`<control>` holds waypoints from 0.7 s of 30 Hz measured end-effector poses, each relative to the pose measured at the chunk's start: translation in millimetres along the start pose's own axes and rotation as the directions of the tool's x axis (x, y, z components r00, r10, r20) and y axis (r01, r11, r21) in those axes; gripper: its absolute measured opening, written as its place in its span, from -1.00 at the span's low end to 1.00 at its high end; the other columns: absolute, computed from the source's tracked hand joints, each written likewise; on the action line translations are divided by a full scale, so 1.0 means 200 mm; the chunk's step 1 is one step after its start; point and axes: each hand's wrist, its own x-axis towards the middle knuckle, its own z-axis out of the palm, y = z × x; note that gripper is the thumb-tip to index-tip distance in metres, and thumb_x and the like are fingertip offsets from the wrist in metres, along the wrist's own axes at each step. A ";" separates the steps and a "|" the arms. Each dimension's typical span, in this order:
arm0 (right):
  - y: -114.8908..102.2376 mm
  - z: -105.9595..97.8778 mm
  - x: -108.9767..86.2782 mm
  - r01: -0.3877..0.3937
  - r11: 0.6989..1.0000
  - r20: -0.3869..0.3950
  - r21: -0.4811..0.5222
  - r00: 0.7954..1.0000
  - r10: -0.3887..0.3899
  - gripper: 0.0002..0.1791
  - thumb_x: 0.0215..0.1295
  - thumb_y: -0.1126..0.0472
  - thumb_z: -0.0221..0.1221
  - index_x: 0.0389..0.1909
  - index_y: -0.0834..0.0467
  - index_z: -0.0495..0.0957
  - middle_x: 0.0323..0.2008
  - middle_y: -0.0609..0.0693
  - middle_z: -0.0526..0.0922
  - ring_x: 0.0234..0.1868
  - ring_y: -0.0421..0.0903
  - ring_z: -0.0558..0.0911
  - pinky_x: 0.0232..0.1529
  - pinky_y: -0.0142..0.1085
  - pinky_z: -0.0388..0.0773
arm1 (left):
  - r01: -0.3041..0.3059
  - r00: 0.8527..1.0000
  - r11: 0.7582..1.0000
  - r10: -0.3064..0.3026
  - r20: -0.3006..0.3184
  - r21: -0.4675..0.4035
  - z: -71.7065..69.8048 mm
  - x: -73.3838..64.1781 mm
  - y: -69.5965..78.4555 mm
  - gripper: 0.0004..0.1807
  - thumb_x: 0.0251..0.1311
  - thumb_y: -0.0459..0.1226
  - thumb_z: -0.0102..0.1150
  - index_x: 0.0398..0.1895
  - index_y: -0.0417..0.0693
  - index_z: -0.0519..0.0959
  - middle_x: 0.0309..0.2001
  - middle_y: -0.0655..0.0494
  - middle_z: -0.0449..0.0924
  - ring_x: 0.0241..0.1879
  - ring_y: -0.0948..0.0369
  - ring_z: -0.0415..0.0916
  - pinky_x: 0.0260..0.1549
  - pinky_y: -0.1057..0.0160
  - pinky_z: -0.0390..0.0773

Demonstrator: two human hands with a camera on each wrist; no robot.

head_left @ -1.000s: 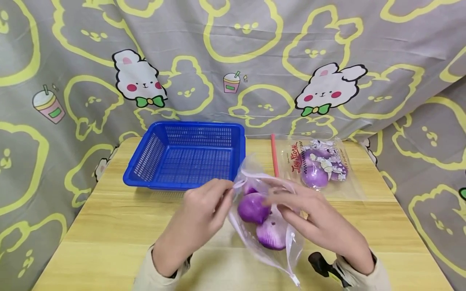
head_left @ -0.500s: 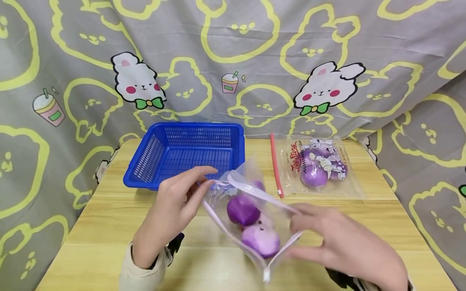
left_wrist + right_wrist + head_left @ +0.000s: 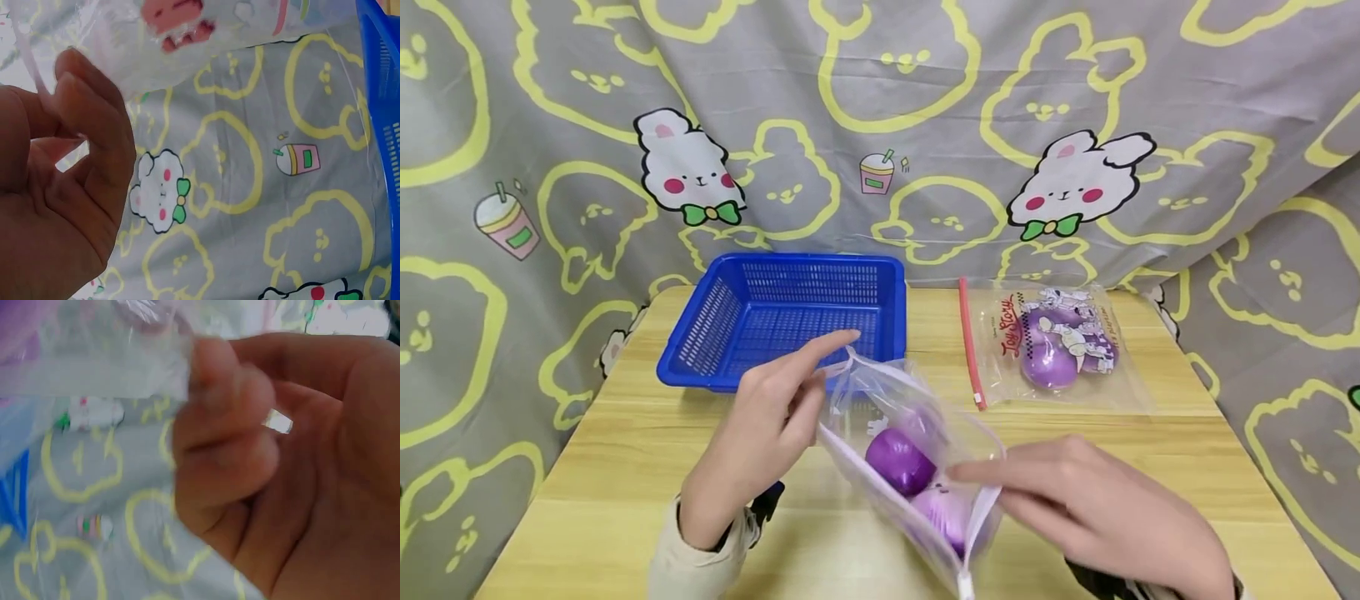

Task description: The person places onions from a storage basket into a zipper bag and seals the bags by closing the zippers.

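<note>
A clear zipper bag (image 3: 880, 492) with a white zip edge is held tilted over the table, its mouth spread open. Inside lie round purple onion-like things: a dark glossy one (image 3: 900, 461) and a paler one (image 3: 943, 512) with small dark spots. My left hand (image 3: 767, 425) pinches the bag's far left end between thumb and fingers, index finger stretched out over the blue basket. On the other side my right hand (image 3: 1097, 508) grips the right rim, index finger reaching over the mouth. In the right wrist view the curled fingers (image 3: 225, 431) meet the bag's edge.
A blue plastic basket (image 3: 895, 292) stands at the back left of the wooden table (image 3: 595, 492). Back right lies a second zipper bag (image 3: 1000, 379) with a red zip, printed figures and purple round things inside. A patterned curtain (image 3: 925, 83) hangs behind.
The left hand has moved left with its end of the bag, and the right hand has shifted right and down. The bag's mouth is stretched longer. Basket and red-zip bag stay put.
</note>
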 end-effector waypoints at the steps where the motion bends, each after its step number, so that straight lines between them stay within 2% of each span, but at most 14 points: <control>1: -0.03 0.01 0.00 -0.009 1.000 0.046 0.028 0.999 0.007 -0.51 0.40 0.31 0.17 0.29 -0.13 0.51 -0.28 -0.40 0.60 -0.39 -0.54 0.46 -0.27 -0.67 0.42 | 0.008 1.000 1.000 -0.008 0.000 -0.004 0.00 0.00 0.00 -0.41 0.26 -0.52 -0.10 0.28 0.14 0.53 -0.62 0.31 0.26 -0.68 0.41 0.21 -0.73 0.43 0.28; 2: -0.06 0.02 0.00 -0.016 0.998 0.085 0.058 0.996 0.011 -0.53 0.42 0.27 0.16 0.28 -0.15 0.51 -0.25 -0.40 0.63 -0.39 -0.56 0.46 -0.28 -0.68 0.43 | 0.015 1.000 1.000 -0.015 -0.005 -0.007 0.00 -0.01 0.00 -0.41 0.25 -0.53 -0.10 0.26 0.14 0.55 -0.59 0.30 0.32 -0.68 0.42 0.25 -0.73 0.45 0.30; 4: -0.10 0.05 0.01 0.008 0.994 0.147 0.113 0.989 -0.025 -0.56 0.45 0.16 0.16 0.30 -0.19 0.48 -0.42 -0.46 0.51 -0.48 -0.62 0.31 -0.41 -0.73 0.34 | 0.029 0.999 0.999 -0.030 -0.019 -0.032 0.01 -0.01 0.01 -0.46 0.25 -0.54 -0.11 0.17 0.10 0.60 -0.52 0.26 0.45 -0.69 0.44 0.31 -0.74 0.48 0.35; 6: -0.13 0.09 0.03 0.052 0.987 0.185 0.155 0.979 -0.081 -0.62 0.44 0.09 0.18 0.23 -0.22 0.51 -0.49 -0.45 0.46 -0.47 -0.66 0.31 -0.44 -0.75 0.31 | 0.043 0.998 0.997 -0.046 -0.042 -0.062 0.01 -0.01 0.00 -0.56 0.28 -0.53 -0.09 0.03 0.05 0.64 -0.51 0.22 0.50 -0.71 0.46 0.36 -0.77 0.50 0.39; 7: -0.14 0.10 0.04 0.082 0.983 0.191 0.164 0.975 -0.114 -0.65 0.43 0.09 0.19 0.19 -0.21 0.52 -0.47 -0.45 0.51 -0.44 -0.68 0.33 -0.42 -0.76 0.32 | 0.050 0.997 0.996 -0.054 -0.052 -0.080 0.01 -0.01 0.01 -0.62 0.30 -0.52 -0.07 -0.04 0.02 0.65 -0.50 0.19 0.53 -0.73 0.47 0.39 -0.80 0.50 0.40; 9: -0.15 0.12 0.04 0.070 0.985 0.189 0.155 0.977 -0.100 -0.76 0.38 0.04 0.23 0.03 -0.23 0.55 -0.50 -0.45 0.47 -0.45 -0.65 0.33 -0.44 -0.76 0.29 | 0.059 0.996 0.992 -0.066 -0.060 -0.115 0.01 -0.01 0.01 -0.70 0.34 -0.50 -0.02 -0.08 -0.02 0.63 -0.53 0.17 0.54 -0.75 0.47 0.42 -0.81 0.49 0.42; 10: -0.15 0.12 0.04 0.021 0.989 0.169 0.146 0.985 -0.046 -0.82 0.34 0.01 0.27 -0.09 -0.25 0.55 -0.49 -0.46 0.48 -0.44 -0.63 0.36 -0.43 -0.74 0.30 | 0.064 0.996 0.990 -0.071 -0.048 -0.126 0.01 -0.01 0.01 -0.71 0.35 -0.48 0.00 -0.04 -0.01 0.62 -0.57 0.19 0.52 -0.76 0.49 0.43 -0.82 0.48 0.42; 11: -0.15 0.12 0.03 0.004 0.995 0.108 0.099 0.994 -0.015 -0.85 0.28 -0.03 0.31 -0.21 -0.25 0.53 -0.49 -0.46 0.48 -0.44 -0.61 0.38 -0.42 -0.72 0.30 | 0.061 0.997 0.990 -0.066 -0.035 -0.126 0.00 -0.01 0.01 -0.70 0.36 -0.47 0.01 0.01 0.01 0.61 -0.59 0.20 0.51 -0.75 0.49 0.44 -0.81 0.48 0.42; 13: -0.13 0.10 0.02 -0.058 0.998 -0.034 0.023 0.998 0.059 -0.73 0.13 -0.12 0.40 -0.38 -0.24 0.47 -0.52 -0.47 0.41 -0.49 -0.55 0.35 -0.45 -0.69 0.26 | 0.056 0.998 0.990 -0.054 0.025 -0.131 0.00 -0.02 0.00 -0.60 0.36 -0.47 0.02 0.17 0.07 0.57 -0.62 0.24 0.49 -0.71 0.50 0.46 -0.79 0.48 0.41; 15: -0.08 0.06 0.00 -0.074 0.997 -0.203 -0.005 0.977 0.071 -0.59 0.00 -0.11 0.49 -0.50 -0.19 0.37 -0.57 -0.43 0.33 -0.52 -0.50 0.31 -0.50 -0.64 0.22 | 0.059 0.993 0.988 -0.043 0.107 -0.145 -0.01 -0.02 0.00 -0.51 0.36 -0.48 0.00 0.27 0.13 0.52 -0.65 0.30 0.44 -0.67 0.50 0.49 -0.79 0.46 0.38; 17: -0.03 0.02 -0.01 -0.036 0.999 -0.341 -0.025 0.940 0.025 -0.55 -0.05 -0.02 0.54 -0.54 -0.12 0.35 -0.59 -0.36 0.32 -0.53 -0.45 0.31 -0.50 -0.61 0.21 | 0.074 0.983 0.983 -0.043 0.179 -0.169 0.00 -0.02 -0.01 -0.49 0.34 -0.49 -0.02 0.24 0.14 0.56 -0.66 0.33 0.44 -0.65 0.48 0.51 -0.79 0.42 0.37; 19: 0.03 -0.02 -0.02 0.023 1.000 -0.401 -0.009 0.916 -0.025 -0.56 -0.07 0.12 0.56 -0.53 -0.04 0.38 -0.55 -0.30 0.38 -0.49 -0.41 0.35 -0.46 -0.57 0.26 | 0.107 0.971 0.973 -0.059 0.232 -0.202 0.00 -0.01 -0.02 -0.55 0.31 -0.49 -0.02 0.11 0.10 0.64 -0.62 0.35 0.50 -0.62 0.46 0.55 -0.75 0.40 0.44; 21: 0.07 -0.05 -0.03 0.019 1.000 -0.399 0.015 0.917 -0.011 -0.55 -0.15 0.18 0.58 -0.48 -0.01 0.41 -0.48 -0.27 0.42 -0.44 -0.36 0.38 -0.43 -0.52 0.29 | 0.134 0.966 0.963 -0.075 0.249 -0.232 0.01 -0.01 -0.03 -0.67 0.32 -0.46 0.02 -0.05 0.03 0.70 -0.55 0.34 0.60 -0.58 0.44 0.59 -0.68 0.37 0.53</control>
